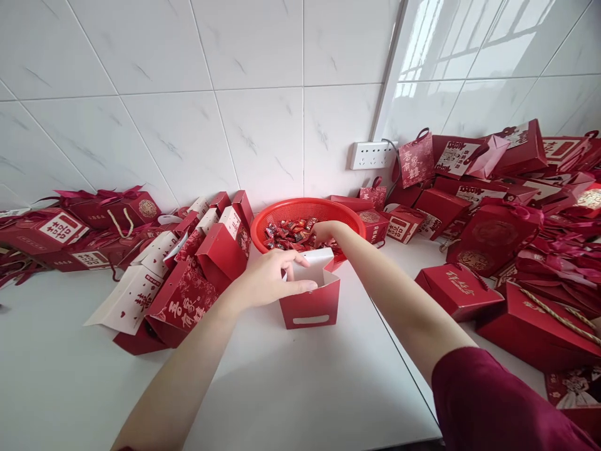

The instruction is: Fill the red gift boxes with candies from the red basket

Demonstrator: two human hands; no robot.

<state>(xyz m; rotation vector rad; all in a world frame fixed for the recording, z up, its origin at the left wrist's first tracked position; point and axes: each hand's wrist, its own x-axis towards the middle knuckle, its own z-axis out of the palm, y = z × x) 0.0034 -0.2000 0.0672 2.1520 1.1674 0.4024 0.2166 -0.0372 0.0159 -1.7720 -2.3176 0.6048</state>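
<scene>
A red box (310, 305) with an open top and a pale inside stands upright on the white table. My left hand (272, 277) is at its left upper edge, thumb along the near rim and fingers over the opening, gripping the box wall. Behind the box, a red plastic basket (345, 216) holds many small wrapped candies (293, 233). My right hand (326, 232) reaches into the basket's right side among the candies; its fingertips are hidden, so what they hold cannot be made out.
Open red and white boxes (188, 294) stand in rows on the left, with closed gift boxes (117, 210) behind them. Many closed red boxes (493, 232) are piled on the right. A power strip (373, 155) is on the tiled wall (258, 138) behind the basket.
</scene>
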